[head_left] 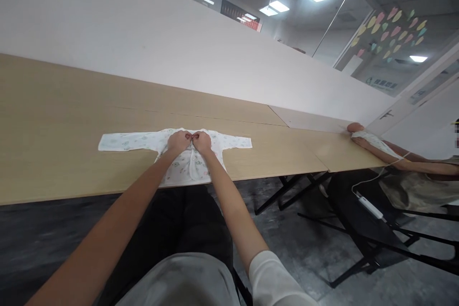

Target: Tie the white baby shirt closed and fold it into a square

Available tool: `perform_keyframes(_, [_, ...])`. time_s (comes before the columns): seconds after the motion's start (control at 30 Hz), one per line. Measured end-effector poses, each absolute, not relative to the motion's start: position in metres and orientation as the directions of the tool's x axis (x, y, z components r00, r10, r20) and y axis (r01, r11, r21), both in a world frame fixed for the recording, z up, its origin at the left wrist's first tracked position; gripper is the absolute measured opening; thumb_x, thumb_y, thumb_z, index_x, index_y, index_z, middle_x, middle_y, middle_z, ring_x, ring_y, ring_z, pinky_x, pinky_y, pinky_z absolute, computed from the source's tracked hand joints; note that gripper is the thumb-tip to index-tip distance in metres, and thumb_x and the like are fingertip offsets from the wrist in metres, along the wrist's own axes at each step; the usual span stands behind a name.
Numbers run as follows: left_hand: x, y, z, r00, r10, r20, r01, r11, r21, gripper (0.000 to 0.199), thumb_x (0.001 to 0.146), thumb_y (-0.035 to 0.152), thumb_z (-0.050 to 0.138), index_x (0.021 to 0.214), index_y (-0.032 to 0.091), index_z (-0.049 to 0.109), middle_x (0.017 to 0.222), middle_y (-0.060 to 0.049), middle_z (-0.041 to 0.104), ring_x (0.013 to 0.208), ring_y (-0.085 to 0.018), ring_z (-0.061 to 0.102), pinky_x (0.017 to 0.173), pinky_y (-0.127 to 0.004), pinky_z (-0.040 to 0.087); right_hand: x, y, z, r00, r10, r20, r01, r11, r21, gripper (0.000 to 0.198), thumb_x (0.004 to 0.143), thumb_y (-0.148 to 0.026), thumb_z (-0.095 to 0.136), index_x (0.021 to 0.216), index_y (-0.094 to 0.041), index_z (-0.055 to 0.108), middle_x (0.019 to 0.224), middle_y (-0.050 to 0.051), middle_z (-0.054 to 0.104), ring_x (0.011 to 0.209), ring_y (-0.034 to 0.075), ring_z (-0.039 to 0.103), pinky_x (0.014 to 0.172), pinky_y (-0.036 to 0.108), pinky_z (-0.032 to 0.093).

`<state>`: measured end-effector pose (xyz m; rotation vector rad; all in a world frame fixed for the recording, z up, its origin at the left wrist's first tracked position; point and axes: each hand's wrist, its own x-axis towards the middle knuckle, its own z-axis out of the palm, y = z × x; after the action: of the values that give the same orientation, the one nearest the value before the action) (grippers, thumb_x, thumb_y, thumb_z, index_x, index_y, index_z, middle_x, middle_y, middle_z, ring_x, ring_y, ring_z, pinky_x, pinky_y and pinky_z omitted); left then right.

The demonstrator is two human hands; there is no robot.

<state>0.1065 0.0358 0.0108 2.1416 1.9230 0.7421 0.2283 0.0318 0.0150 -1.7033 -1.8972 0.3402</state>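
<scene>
A small white baby shirt (181, 169) with a faint coloured print lies flat on the table, its two long sleeves spread out to either side. My left hand (179, 141) and my right hand (202, 142) meet at the upper middle of its front, near the neckline. Both hands are closed in a pinch on the shirt's front edges, fingertips almost touching. What exactly lies between the fingertips is too small to make out. Below the hands the front opening runs down to the hem by the table's near edge.
The long wooden table (57, 153) runs along a white partition (143, 48) with glass above. At the far right, another person's arms (416, 165) reach over a doll (355, 127) in white cloth. Black folding chairs (358, 229) stand on the right, one bearing a white power strip (370, 207).
</scene>
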Motion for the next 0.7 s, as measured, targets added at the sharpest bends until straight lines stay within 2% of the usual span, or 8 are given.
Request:
perform_keyframes(0.2, [0.1079, 0.0366, 0.0092, 0.078, 0.958, 0.276, 0.869, -0.201, 0.452, 0.033, 0.084, 0.032, 0.049, 0.105, 0.022, 0.073, 0.108, -0.008, 0.073, 0.1, -0.026, 0.065, 0.082, -0.033, 0.049, 0.2284, 0.0281, 0.0137, -0.028, 0.965, 0.262, 0.805, 0.177, -0.566, 0.023, 0.086, -0.01, 0.052, 0.1, -0.017, 0.069, 0.102, 0.006, 0.073, 0.099, 0.016, 0.066, 0.089, 0.023, 0.048])
perform_keyframes(0.33, [0.1078, 0.0361, 0.0083, 0.13, 0.943, 0.306, 0.884, -0.25, 0.395, 0.035, 0.088, 0.032, 0.045, 0.103, 0.02, 0.073, 0.111, -0.011, 0.072, 0.105, -0.028, 0.063, 0.087, -0.035, 0.047, 0.2307, 0.0261, 0.0127, -0.031, 0.967, 0.251, 0.782, 0.18, -0.597, 0.023, 0.086, -0.011, 0.05, 0.097, -0.017, 0.07, 0.098, 0.005, 0.073, 0.094, 0.015, 0.066, 0.087, 0.022, 0.048])
perform_keyframes(0.5, [0.1106, 0.0357, 0.0077, 0.124, 0.941, 0.315, 0.918, -0.229, 0.325, 0.039, 0.089, 0.028, 0.039, 0.104, 0.018, 0.074, 0.113, -0.014, 0.07, 0.109, -0.03, 0.061, 0.089, -0.037, 0.047, 0.2308, 0.0265, 0.013, -0.013, 0.971, 0.24, 0.774, 0.161, -0.612, 0.023, 0.086, -0.012, 0.049, 0.097, -0.017, 0.069, 0.094, 0.005, 0.073, 0.091, 0.016, 0.066, 0.086, 0.023, 0.049])
perform_keyframes(0.7, [0.1115, 0.0359, 0.0057, 0.125, 0.938, 0.324, 0.916, -0.235, 0.325, 0.04, 0.091, 0.029, 0.037, 0.106, 0.018, 0.073, 0.115, -0.015, 0.069, 0.11, -0.031, 0.059, 0.092, -0.04, 0.047, 0.2303, 0.0283, 0.0111, 0.009, 0.967, 0.255, 0.774, 0.155, -0.614, 0.021, 0.088, -0.013, 0.05, 0.097, -0.018, 0.068, 0.097, 0.005, 0.074, 0.094, 0.015, 0.066, 0.088, 0.022, 0.047])
